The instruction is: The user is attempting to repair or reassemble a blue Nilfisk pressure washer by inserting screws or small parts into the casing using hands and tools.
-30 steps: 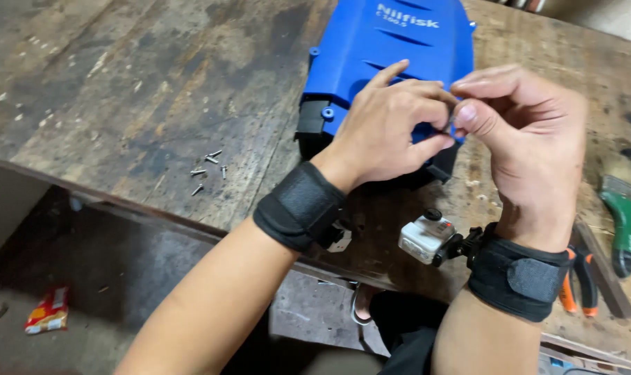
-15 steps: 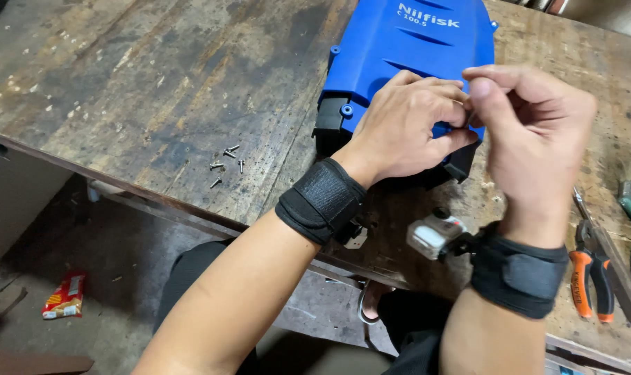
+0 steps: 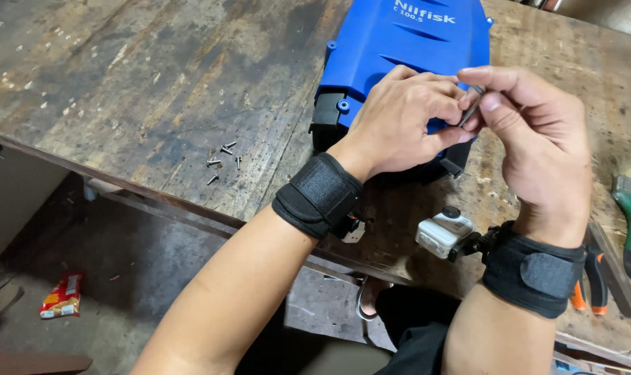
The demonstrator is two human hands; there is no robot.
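A worn, stained wooden surface [image 3: 142, 90] fills most of the view, and on its far right part a blue moulded plastic housing [image 3: 405, 48] is laid flat, its black lower end turned toward the near edge. The housing is judged to be stiff, fairly light for its bulk and smooth enough to slide on the boards, so it would best be taken by its thick rim or the black end rather than by the thin ribbed face. The left hand [image 3: 399, 125] is curled over the near right part of the housing, its knuckles resting on or just above the blue shell. The right hand [image 3: 537, 146] is raised just to the right of it, fingers bent inward. Between the fingertips of both hands a small grey metal piece [image 3: 470, 111], probably a screw or a short pin, is pinched; it is mostly hidden, so its exact kind cannot be told. Such a piece is judged hard, light and slippery, easily dropped, and best gripped across its shank with the fingertips. It is held directly above the housing's near right edge. Black wrist straps are worn on both arms, and a small white camera [image 3: 444, 232] is fixed to the right one. Five loose screws [image 3: 221, 161] lie well to the left, near the surface's front edge.
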